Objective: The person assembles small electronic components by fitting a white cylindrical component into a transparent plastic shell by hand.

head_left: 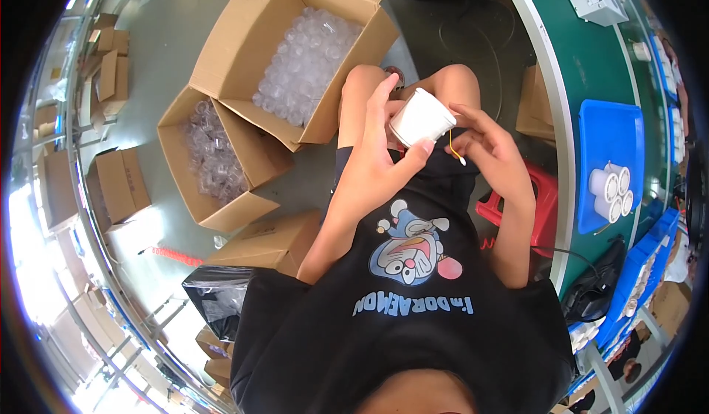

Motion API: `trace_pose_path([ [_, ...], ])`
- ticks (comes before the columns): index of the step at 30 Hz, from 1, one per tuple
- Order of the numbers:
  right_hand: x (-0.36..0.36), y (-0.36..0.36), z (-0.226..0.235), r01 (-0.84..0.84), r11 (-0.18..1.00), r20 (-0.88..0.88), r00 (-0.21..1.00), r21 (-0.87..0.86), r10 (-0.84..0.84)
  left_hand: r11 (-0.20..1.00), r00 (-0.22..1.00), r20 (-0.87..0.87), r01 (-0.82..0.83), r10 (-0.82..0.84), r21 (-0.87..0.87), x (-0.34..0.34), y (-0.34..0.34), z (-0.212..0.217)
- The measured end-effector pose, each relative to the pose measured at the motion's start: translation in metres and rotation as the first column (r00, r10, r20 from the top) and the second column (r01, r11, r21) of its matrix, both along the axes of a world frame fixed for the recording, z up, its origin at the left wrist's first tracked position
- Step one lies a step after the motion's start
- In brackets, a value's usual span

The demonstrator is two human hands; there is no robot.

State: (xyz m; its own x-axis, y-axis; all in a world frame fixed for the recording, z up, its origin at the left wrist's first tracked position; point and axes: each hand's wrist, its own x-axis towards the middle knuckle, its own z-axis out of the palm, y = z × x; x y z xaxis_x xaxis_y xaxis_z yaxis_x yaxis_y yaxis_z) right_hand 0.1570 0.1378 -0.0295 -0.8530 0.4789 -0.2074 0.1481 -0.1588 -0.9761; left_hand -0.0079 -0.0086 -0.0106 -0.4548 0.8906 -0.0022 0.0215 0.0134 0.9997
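My left hand (pixel 384 159) is wrapped round a white, cup-shaped plastic housing (pixel 421 118), held tilted above my lap. The thumb presses its near side, and the other fingers go behind it. A short yellow wire (pixel 451 142) with a small white end hangs from the housing's right rim. My right hand (pixel 496 152) is close by on the right, its fingers bent and apart. One fingertip reaches the housing's rim, while another lies right beside the wire. No firm grip by this hand shows.
Ahead to the left stands a cardboard box (pixel 244 41) of clear round plastic pieces, beside a smaller box (pixel 177 144) of clear parts. A green workbench (pixel 557 15) runs along my right, bearing a blue tray (pixel 609 129) with several white housings (pixel 607 185). A red stool (pixel 543 200) is below.
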Motion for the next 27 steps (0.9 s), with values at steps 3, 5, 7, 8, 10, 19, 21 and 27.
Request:
trace_pose_path([
  [3, -0.008, -0.003, 0.018, 0.117, 0.983, 0.041, 0.993, -0.142, -0.113, 1.000, 0.982, -0.191, -0.002, 0.001, -0.004, -0.003, -0.003, 0.001],
  [5, -0.011, -0.006, 0.035, 0.081, 0.979, 0.061, 0.996, -0.187, -0.070, 1.000, 0.952, -0.305, 0.022, -0.015, 0.019, -0.002, -0.002, 0.001],
  [7, -0.013, -0.008, 0.042, 0.044, 0.972, 0.075, 0.997, -0.231, -0.027, 0.997, 0.927, -0.375, 0.047, -0.018, 0.068, 0.000, -0.001, 0.007],
  [8, -0.013, -0.008, 0.043, 0.058, 0.968, 0.077, 0.996, -0.245, -0.040, 0.996, 0.927, -0.375, 0.053, -0.023, 0.068, -0.001, -0.001, 0.009],
  [10, -0.013, -0.007, 0.048, 0.076, 0.963, 0.080, 0.995, -0.258, -0.058, 0.990, 0.748, -0.662, 0.118, -0.040, 0.074, -0.003, -0.001, 0.013],
  [19, 0.025, 0.007, 0.066, 0.095, 0.991, -0.253, 0.965, 0.093, -0.069, 0.987, 0.816, -0.576, 0.052, 0.047, 0.154, -0.007, 0.013, 0.003],
  [21, 0.041, 0.015, 0.078, 0.178, 0.966, -0.260, 0.957, 0.186, -0.126, 0.996, 0.828, -0.556, -0.036, 0.075, 0.080, -0.019, 0.007, -0.018],
  [27, 0.128, 0.079, 0.115, 0.199, 0.285, -0.114, 0.951, 0.938, -0.289, 0.948, 0.781, -0.622, -0.241, 0.062, -0.207, -0.048, -0.019, -0.083],
])
